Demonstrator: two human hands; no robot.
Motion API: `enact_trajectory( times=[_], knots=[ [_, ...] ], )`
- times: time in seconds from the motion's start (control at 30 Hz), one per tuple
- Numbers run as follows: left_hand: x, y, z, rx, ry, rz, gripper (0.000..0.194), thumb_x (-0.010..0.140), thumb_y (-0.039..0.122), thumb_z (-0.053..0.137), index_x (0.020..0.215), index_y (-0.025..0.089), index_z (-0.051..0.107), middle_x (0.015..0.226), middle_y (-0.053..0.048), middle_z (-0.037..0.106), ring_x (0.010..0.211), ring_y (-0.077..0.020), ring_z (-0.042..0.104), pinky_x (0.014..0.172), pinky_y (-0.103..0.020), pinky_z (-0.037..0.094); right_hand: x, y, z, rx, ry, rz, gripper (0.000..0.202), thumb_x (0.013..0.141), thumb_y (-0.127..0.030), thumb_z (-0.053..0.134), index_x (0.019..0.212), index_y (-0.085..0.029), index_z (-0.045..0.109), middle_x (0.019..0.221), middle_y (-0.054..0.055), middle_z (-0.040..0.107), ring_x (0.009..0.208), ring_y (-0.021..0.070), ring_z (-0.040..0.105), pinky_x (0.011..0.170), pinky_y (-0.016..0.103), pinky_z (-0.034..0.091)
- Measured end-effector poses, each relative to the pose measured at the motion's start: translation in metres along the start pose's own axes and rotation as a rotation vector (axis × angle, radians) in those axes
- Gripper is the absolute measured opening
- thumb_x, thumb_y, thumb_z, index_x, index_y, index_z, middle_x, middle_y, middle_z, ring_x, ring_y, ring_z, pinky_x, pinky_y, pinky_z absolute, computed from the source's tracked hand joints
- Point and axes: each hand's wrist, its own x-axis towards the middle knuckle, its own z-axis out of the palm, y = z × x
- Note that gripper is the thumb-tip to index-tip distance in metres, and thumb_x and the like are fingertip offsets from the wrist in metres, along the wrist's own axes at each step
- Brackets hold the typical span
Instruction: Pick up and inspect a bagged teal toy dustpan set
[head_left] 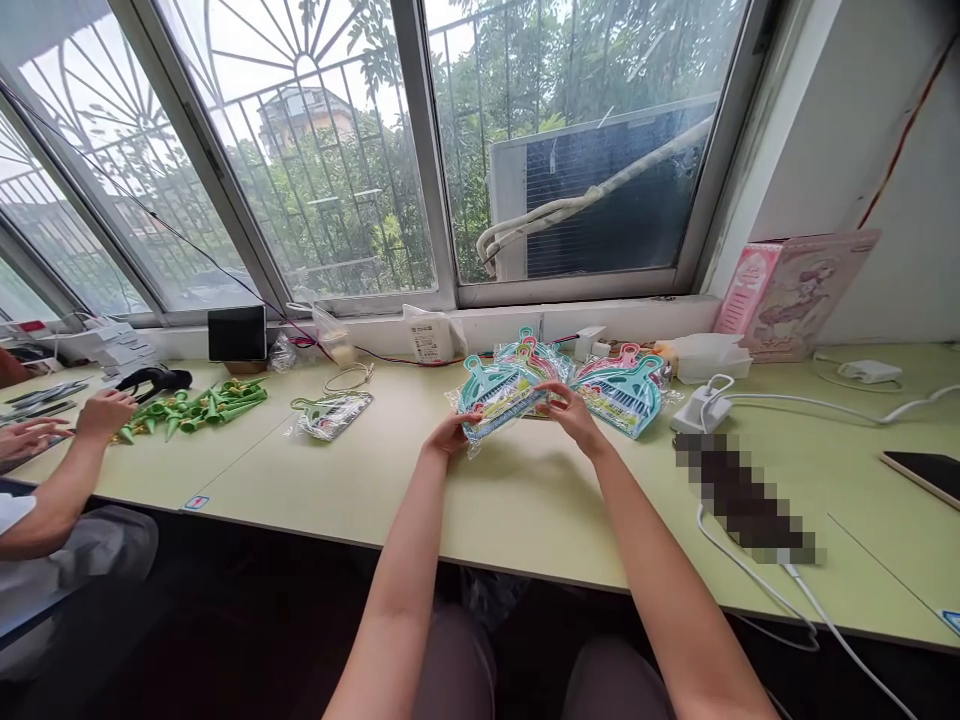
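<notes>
Left hand and right hand both grasp a teal packaged toy just above the tabletop, beside the pile of similar packs

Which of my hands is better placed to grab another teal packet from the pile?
Probably the right. Your right hand is beside the pile of packets, while your left hand holds the far end of the packet in hand.

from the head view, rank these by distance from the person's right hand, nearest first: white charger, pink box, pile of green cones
From the right hand:
1. white charger, just to its right on the table.
2. pink box, far right, leaning against the wall.
3. pile of green cones, far left, near a co-worker's hand.
</notes>
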Motion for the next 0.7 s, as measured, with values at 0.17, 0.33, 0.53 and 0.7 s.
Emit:
enact_trajectory(
  times=[0.17, 0.33, 0.53, 0.7],
  knots=[
    [-0.001, 0.001, 0.003, 0.075, -0.024, -0.045, 0.03, 0.068, 0.006, 0.077, 0.097, 0.009, 0.071, 0.082, -0.009, 0.076, 0.064, -0.0164, 0.07, 0.06, -0.024, 0.057, 0.006, 0.001, -0.002, -0.058, 0.181, -0.036, 0.051, 0.066, -0.072, 0.077, 0.078, -0.022, 0.076, 0.115, 0.012, 0.068, 0.115, 0.0326, 0.063, 0.096, 0.051, 0.05],
    [-0.002, 0.002, 0.007, 0.11, -0.087, 0.015, 0.032, 0.07, 0.007, 0.078, 0.1, 0.01, 0.071, 0.092, -0.011, 0.077, 0.075, -0.0178, 0.072, 0.066, -0.024, 0.059, 0.001, -0.013, 0.002, -0.145, 0.286, -0.188, 0.037, 0.079, -0.061, 0.073, 0.081, -0.024, 0.076, 0.118, 0.011, 0.069, 0.12, 0.0313, 0.061, 0.099, 0.051, 0.047],
    [-0.002, 0.003, 0.01, 0.125, -0.077, 0.003, 0.035, 0.069, 0.006, 0.08, 0.103, 0.009, 0.07, 0.091, -0.012, 0.078, 0.073, -0.0186, 0.072, 0.065, -0.026, 0.058, -0.002, -0.024, 0.008, -0.287, 0.303, -0.39, 0.02, 0.091, -0.04, 0.065, 0.078, -0.026, 0.069, 0.108, 0.006, 0.076, 0.112, 0.0278, 0.066, 0.108, 0.051, 0.043],
    [-0.004, 0.003, 0.012, 0.147, -0.071, 0.002, 0.038, 0.069, 0.007, 0.081, 0.104, 0.011, 0.069, 0.09, -0.011, 0.078, 0.072, -0.0191, 0.073, 0.063, -0.025, 0.06, -0.003, -0.017, 0.007, -0.5, 0.298, -0.353, 0.017, 0.093, -0.033, 0.058, 0.079, -0.026, 0.063, 0.093, 0.005, 0.077, 0.097, 0.0276, 0.066, 0.107, 0.052, 0.036]
  ],
)
